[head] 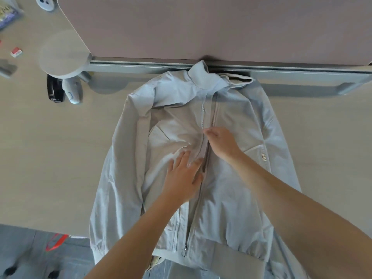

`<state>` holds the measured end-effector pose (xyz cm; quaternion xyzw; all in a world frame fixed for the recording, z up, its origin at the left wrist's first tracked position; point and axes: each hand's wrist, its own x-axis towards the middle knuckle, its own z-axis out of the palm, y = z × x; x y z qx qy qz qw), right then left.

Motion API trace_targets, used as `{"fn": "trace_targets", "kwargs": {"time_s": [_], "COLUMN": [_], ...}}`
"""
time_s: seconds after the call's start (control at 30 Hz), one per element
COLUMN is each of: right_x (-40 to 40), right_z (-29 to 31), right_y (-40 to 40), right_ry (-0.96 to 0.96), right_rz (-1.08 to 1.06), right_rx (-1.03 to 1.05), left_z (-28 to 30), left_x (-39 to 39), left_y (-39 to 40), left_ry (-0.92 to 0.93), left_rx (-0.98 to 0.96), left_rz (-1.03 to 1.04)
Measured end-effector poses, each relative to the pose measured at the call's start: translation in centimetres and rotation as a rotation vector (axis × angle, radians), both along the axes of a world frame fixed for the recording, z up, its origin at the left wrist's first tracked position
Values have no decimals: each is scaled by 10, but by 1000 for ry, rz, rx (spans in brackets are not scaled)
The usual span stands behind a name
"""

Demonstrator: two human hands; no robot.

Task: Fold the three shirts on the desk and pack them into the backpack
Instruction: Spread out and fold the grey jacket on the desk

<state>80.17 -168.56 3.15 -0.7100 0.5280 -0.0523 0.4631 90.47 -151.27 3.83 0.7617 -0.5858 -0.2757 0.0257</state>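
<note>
A pale blue-grey zip jacket (pixel 231 198) lies front up on the light wooden desk (pixel 60 158), collar toward the far divider, hem hanging over the near edge. Its zipper runs down the middle and is partly undone. My left hand (pixel 184 176) rests flat with straight fingers on the left chest panel beside the zipper. My right hand (pixel 220 139) pinches the zipper edge near the chest. A beige fabric edge (pixel 237 78) peeks from under the collar at the right. No backpack is in view.
A mauve divider panel (pixel 201 27) with a grey rail stands at the desk's far edge. A round grey lamp base (pixel 64 55), a black object (pixel 54 89) and a white device (pixel 72 90) sit at the far left. Grey floor (pixel 30 248) shows below the desk.
</note>
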Motion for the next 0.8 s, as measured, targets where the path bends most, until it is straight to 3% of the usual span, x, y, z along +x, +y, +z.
{"fn": "trace_targets", "kwargs": {"time_s": [0.2,0.4,0.53,0.8], "right_x": [3,-9,-13,-36], "right_z": [6,3,5,17], "right_y": [29,72,91,124], "right_ry": [160,106,14,101], "right_rz": [84,-25,-105,0], "right_rx": [209,293,460,230], "left_z": [0,3,-1,-12], "left_x": [0,-16,-24,-43], "left_y": [65,91,105,143], "left_ry": [39,19,-8,-42], "left_rx": [34,32,7,-21], "left_rz": [74,62,22,-78]}}
